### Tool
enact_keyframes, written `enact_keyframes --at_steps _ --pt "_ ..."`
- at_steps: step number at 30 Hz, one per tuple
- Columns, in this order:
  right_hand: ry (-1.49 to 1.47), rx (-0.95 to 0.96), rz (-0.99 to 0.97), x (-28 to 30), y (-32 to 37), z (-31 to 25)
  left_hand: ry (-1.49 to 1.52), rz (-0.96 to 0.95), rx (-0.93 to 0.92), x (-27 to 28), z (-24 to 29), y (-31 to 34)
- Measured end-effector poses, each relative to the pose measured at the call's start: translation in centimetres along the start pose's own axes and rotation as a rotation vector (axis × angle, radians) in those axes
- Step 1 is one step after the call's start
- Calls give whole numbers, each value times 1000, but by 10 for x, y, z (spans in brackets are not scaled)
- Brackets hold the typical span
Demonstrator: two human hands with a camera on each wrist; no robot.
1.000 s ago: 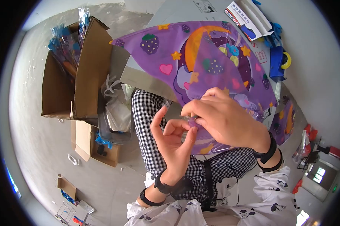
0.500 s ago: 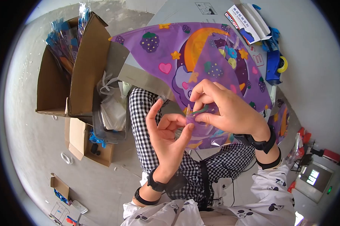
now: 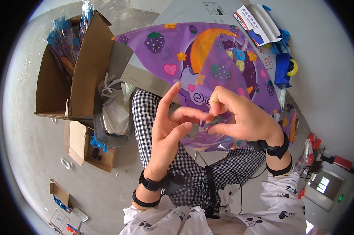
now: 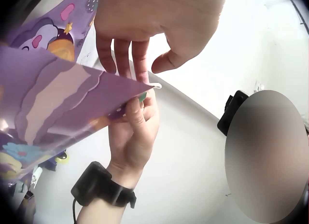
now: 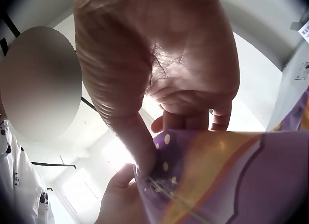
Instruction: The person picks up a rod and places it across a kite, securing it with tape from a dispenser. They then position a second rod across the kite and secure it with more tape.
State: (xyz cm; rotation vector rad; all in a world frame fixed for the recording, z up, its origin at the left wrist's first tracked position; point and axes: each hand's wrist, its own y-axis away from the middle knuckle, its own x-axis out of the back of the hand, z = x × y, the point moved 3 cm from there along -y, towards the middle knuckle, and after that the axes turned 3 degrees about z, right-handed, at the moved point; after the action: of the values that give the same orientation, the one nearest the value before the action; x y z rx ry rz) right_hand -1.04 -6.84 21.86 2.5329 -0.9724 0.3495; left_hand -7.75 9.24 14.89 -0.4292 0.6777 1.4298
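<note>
A purple kite [image 3: 161, 49] of thin plastic film, printed with berries, stars, hearts and a moon, spreads from the table toward the lap. My right hand [image 3: 245, 119] pinches its near corner between thumb and fingers. In the left wrist view a small white loop [image 4: 156, 86] sits at that corner's pointed tip. My left hand [image 3: 165, 127] is beside the corner, fingers extended toward the right fingertips and thumb apart from them. In the right wrist view a thin rod [image 5: 178, 200] runs along the film, below the right thumb.
On the table [image 3: 177, 13] lie a white-and-blue tape dispenser box [image 3: 257, 23] and a blue tape dispenser [image 3: 282, 70] with yellow tape. Left of the legs stand a tall cardboard box [image 3: 88, 70] of bagged pieces, a plastic tub [image 3: 112, 117] and a smaller open carton [image 3: 77, 141].
The left hand has let go of the kite's corner and its fingers have straightened, reaching up toward the right hand. The right hand keeps its pinch, having shifted slightly.
</note>
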Motion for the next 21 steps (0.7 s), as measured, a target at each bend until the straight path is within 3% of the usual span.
enact_keyframes --at_steps 1,4,7,14,18,21 --pt "25 -16 -10 2 0 -2 -18 92 -8 -6 5 0" --pt "-5 -20 -13 2 1 -1 -5 -55 -27 3 5 -4" --pt "-38 -8 -7 2 1 0 -29 -14 -9 -1 9 -5" --pt "-30 -15 -8 2 2 6 -501 144 -155 -6 34 3" --pt "46 61 39 -4 -2 4 -416 294 -17 -3 33 6" --pt "120 94 61 -7 -7 5 -616 393 -125 -11 32 16"
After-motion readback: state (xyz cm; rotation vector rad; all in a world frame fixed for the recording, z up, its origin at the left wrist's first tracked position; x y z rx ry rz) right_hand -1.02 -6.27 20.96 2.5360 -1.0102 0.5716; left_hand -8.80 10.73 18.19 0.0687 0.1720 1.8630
